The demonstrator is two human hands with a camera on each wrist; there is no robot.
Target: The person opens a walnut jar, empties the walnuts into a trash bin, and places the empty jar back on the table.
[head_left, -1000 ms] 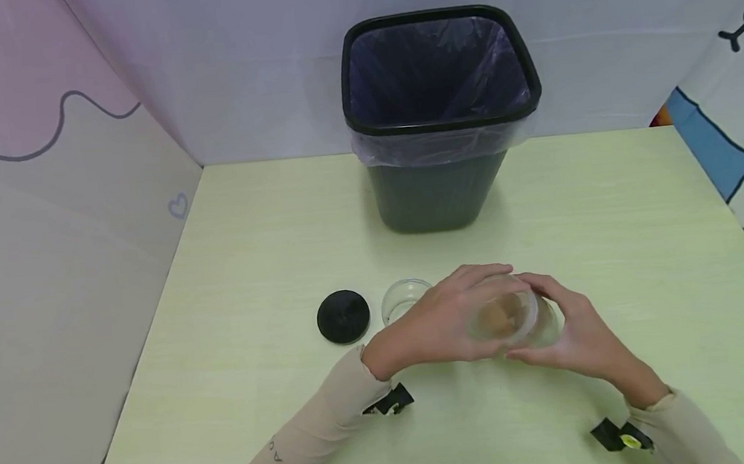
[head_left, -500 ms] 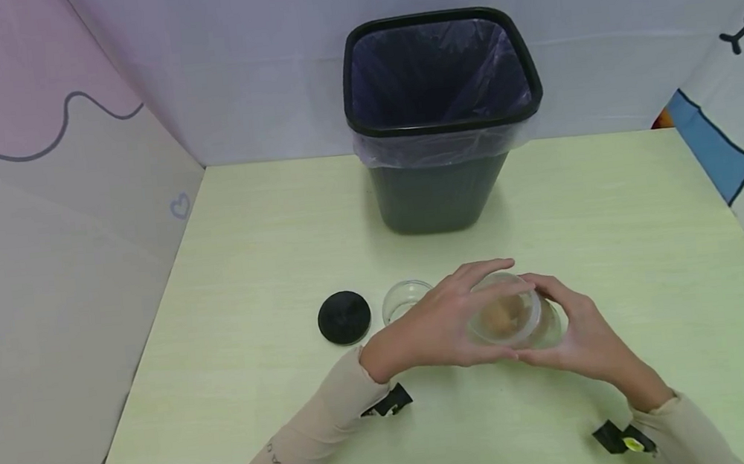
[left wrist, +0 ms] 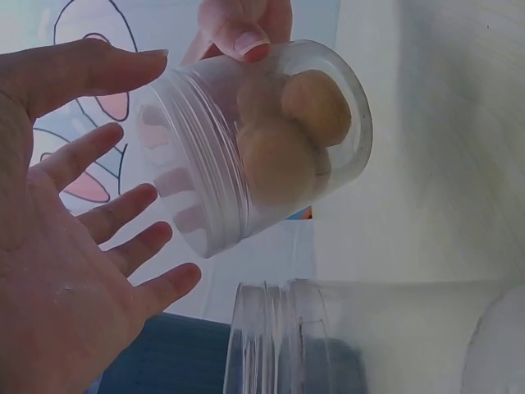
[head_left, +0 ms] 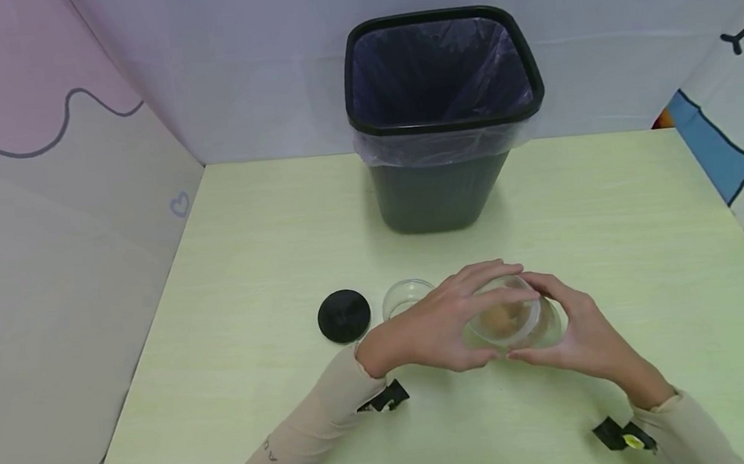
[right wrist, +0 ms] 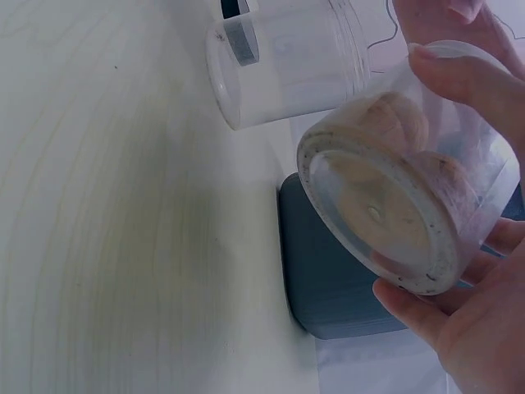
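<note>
So the clear plastic jar (head_left: pixel 513 321) is up off the pale green table (head_left: pixel 615 238), tipped over so its long axis runs roughly sideways, mouth pointing to about 9 o'clock and flat base to 3 o'clock. The right hand (head_left: pixel 581 342) is the one really carrying it: in the right wrist view its thumb and fingers curl round the base end. The left hand (head_left: pixel 444 323) sits at the mouth end, and from the left wrist view its fingers (left wrist: pixel 123 238) look spread and mostly straight, palm facing the threaded rim, barely touching if at all. Inside are a few round tan lumps (left wrist: pixel 291 135), matte and bumpy, bunched against the base. The jar walls are smooth and see-through with ridged threads at the neck. A second empty clear jar (head_left: pixel 405 297) stands at 9 o'clock, then a flat black lid (head_left: pixel 343 315). The black bin (head_left: pixel 445 117) with its crinkly liner is at 12 o'clock.
</note>
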